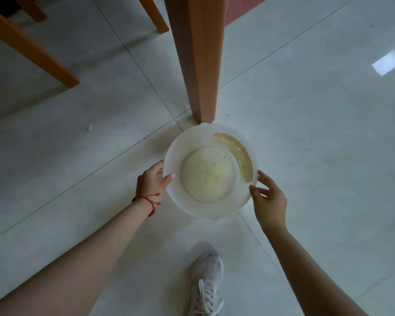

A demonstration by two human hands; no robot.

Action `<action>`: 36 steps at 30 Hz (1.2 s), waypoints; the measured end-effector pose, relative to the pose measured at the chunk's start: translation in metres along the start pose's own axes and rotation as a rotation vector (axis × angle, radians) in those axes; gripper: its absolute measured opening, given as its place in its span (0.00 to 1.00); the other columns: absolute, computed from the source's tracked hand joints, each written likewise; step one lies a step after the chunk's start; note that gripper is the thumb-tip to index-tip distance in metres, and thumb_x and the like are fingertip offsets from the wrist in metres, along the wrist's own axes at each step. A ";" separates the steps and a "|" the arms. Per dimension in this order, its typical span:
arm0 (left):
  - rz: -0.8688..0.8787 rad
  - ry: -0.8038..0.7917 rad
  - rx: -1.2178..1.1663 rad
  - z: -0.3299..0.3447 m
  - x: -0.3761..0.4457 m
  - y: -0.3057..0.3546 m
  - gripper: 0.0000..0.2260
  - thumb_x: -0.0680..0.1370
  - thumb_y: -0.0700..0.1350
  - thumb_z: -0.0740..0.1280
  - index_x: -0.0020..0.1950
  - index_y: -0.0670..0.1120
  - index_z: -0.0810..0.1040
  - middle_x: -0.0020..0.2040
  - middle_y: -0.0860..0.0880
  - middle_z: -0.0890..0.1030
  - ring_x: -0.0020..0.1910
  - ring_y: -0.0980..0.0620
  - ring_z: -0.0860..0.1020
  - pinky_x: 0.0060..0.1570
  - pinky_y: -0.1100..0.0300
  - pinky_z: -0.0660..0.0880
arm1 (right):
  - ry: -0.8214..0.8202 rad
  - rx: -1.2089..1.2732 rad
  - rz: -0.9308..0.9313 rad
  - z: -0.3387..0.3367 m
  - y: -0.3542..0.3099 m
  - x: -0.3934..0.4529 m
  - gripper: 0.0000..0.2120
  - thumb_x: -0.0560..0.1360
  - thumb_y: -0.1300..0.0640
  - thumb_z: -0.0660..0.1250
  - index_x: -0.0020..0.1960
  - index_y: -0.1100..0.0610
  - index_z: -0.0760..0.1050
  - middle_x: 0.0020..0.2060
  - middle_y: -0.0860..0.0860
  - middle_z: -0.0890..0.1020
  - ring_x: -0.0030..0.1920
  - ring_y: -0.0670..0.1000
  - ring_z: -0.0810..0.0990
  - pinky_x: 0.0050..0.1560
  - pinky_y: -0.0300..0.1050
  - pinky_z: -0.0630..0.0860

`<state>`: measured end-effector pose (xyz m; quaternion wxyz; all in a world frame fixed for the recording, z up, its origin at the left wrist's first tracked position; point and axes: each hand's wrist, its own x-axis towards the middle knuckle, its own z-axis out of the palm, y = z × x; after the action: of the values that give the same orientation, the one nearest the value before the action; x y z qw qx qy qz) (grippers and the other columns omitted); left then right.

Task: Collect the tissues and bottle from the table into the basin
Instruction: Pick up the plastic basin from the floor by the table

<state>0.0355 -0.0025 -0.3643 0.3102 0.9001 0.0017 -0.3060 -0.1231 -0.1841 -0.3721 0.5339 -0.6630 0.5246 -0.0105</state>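
Observation:
A round white plastic basin (176, 153) is just above or on the tiled floor by the foot of a wooden table leg. It holds nothing; a brown stain runs along its inner right wall. My left hand (152, 181), with a red string at the wrist, grips the basin's left rim, thumb over the edge. My right hand (268, 199) touches the right rim with thumb and fingers partly spread. No tissues, bottle or table top are in view.
The thick wooden table leg (198, 58) stands right behind the basin. Slimmer chair legs (32, 49) slant at the upper left. A small scrap (90, 127) lies on the pale floor tiles. My white sneaker (206, 283) is below the basin.

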 end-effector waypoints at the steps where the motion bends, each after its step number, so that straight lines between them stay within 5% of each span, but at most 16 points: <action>1: 0.002 0.003 -0.015 -0.002 -0.003 0.000 0.18 0.72 0.40 0.68 0.62 0.43 0.75 0.56 0.40 0.81 0.58 0.44 0.78 0.56 0.56 0.73 | 0.002 0.012 0.001 -0.001 0.000 -0.002 0.19 0.74 0.64 0.64 0.63 0.52 0.72 0.59 0.49 0.78 0.43 0.45 0.79 0.48 0.39 0.71; 5: 0.018 0.007 -0.038 -0.007 -0.019 -0.003 0.18 0.72 0.38 0.68 0.62 0.45 0.76 0.55 0.41 0.81 0.56 0.45 0.78 0.55 0.58 0.72 | -0.005 0.045 0.001 -0.012 0.003 -0.013 0.19 0.73 0.66 0.63 0.62 0.53 0.73 0.58 0.48 0.79 0.44 0.42 0.79 0.44 0.33 0.73; 10: 0.024 0.001 -0.114 -0.012 -0.048 0.000 0.19 0.72 0.37 0.67 0.62 0.47 0.76 0.51 0.45 0.81 0.44 0.50 0.77 0.40 0.73 0.72 | -0.011 0.061 -0.007 -0.035 0.002 -0.036 0.19 0.73 0.66 0.63 0.62 0.52 0.74 0.56 0.45 0.79 0.45 0.41 0.79 0.38 0.19 0.70; 13: 0.030 0.008 -0.168 -0.018 -0.076 0.013 0.20 0.72 0.35 0.68 0.63 0.45 0.75 0.50 0.46 0.80 0.48 0.50 0.77 0.41 0.68 0.76 | 0.007 0.076 -0.012 -0.060 -0.006 -0.060 0.19 0.73 0.66 0.63 0.61 0.51 0.74 0.55 0.44 0.78 0.45 0.41 0.79 0.38 0.20 0.71; 18: 0.043 -0.009 -0.251 -0.036 -0.129 0.053 0.21 0.71 0.34 0.68 0.64 0.44 0.74 0.49 0.45 0.78 0.47 0.47 0.76 0.31 0.76 0.75 | 0.047 0.125 -0.008 -0.109 -0.027 -0.106 0.19 0.73 0.66 0.63 0.61 0.50 0.74 0.56 0.44 0.79 0.47 0.43 0.80 0.41 0.27 0.73; 23: 0.049 -0.035 -0.303 -0.063 -0.192 0.103 0.22 0.71 0.33 0.68 0.64 0.42 0.74 0.48 0.46 0.77 0.49 0.46 0.76 0.29 0.75 0.75 | 0.096 0.183 0.006 -0.162 -0.062 -0.155 0.19 0.73 0.66 0.63 0.60 0.51 0.74 0.56 0.45 0.79 0.48 0.45 0.80 0.45 0.33 0.73; 28: 0.070 -0.044 -0.312 -0.095 -0.248 0.148 0.22 0.71 0.34 0.69 0.64 0.42 0.73 0.49 0.46 0.77 0.50 0.45 0.77 0.31 0.68 0.77 | 0.124 0.213 -0.007 -0.212 -0.106 -0.201 0.19 0.73 0.65 0.63 0.60 0.50 0.74 0.55 0.44 0.79 0.47 0.44 0.80 0.39 0.28 0.73; 36: 0.160 -0.021 -0.308 -0.150 -0.315 0.222 0.20 0.71 0.34 0.68 0.63 0.42 0.75 0.50 0.44 0.78 0.45 0.48 0.76 0.29 0.75 0.75 | 0.157 0.275 -0.045 -0.281 -0.183 -0.259 0.14 0.72 0.63 0.66 0.57 0.52 0.76 0.54 0.47 0.81 0.47 0.49 0.81 0.45 0.37 0.75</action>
<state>-0.0952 -0.0394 0.0261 0.4678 0.8359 -0.0264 -0.2859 -0.2758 -0.2185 0.0217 0.5766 -0.5923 0.5434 -0.1461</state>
